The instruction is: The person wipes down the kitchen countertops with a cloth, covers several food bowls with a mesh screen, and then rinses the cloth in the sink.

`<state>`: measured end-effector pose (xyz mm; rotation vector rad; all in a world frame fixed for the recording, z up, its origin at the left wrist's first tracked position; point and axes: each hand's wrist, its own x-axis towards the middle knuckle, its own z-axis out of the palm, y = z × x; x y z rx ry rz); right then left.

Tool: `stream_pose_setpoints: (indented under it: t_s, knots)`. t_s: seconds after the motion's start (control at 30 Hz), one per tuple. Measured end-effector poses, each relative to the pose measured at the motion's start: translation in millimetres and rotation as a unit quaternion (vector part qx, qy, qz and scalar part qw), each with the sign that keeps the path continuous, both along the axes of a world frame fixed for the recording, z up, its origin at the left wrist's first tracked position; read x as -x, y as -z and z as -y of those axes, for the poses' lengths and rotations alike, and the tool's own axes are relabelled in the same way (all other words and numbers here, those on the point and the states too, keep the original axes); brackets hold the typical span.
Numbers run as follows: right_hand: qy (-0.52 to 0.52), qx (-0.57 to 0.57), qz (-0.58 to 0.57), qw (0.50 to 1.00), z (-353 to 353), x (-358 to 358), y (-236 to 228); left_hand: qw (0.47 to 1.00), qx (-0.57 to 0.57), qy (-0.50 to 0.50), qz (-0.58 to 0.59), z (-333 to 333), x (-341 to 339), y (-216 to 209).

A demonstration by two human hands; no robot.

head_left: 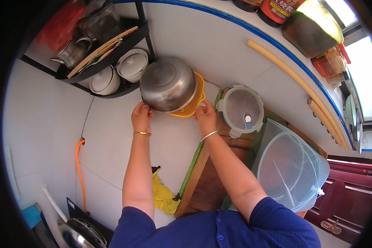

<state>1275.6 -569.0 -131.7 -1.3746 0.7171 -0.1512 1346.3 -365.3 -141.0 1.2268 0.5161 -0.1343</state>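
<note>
Steel bowl [165, 80], its base turned toward me, sits against a yellow basket [200, 91] and hides most of it, both close to the black corner rack [128, 42]. The person's left hand [141, 118] has its fingers curled at the bowl's near rim; whether it also catches the basket underneath, I can't tell from where I stand. The right hand [206, 117] pinches the basket's near right edge between thumb and fingers. Just left of the bowl, two white lidded pots [133, 65] stand on the lower shelf of the rack. To the right, a round lidded container [238, 108] sits on a wooden bench [206, 175], near the right hand. Yellow cloth [163, 196] lies between the forearms.
</note>
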Motion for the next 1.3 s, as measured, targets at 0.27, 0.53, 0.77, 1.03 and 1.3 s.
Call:
stream_pose_setpoints:
  t_s: [0.27, 0.53, 0.77, 1.03, 1.3]
  knots:
    - [0.008, -0.193, -0.001, 0.981, -11.8, 5.8, -20.8, 0.994, -0.096, 0.029, 0.047, 24.1, 26.1, -23.0]
    - [0.014, -0.133, 0.004, 0.991, -19.8, -1.7, -19.5, 0.994, -0.095, 0.033, 0.034, 26.9, 28.9, -23.1]
    - [0.008, -0.139, 0.011, 0.990, -24.4, -10.1, -20.4, 0.996, -0.084, 0.021, 0.015, 23.2, 22.0, -17.2]
    - [0.005, -0.144, -0.004, 0.990, -21.5, -2.7, -22.9, 0.994, -0.103, 0.026, 0.026, 26.9, 28.6, -24.2]
    - [-0.024, -0.155, 0.003, 0.988, -24.0, 4.9, -19.1, 0.996, -0.079, 0.017, 0.024, 29.9, 39.2, -30.4]
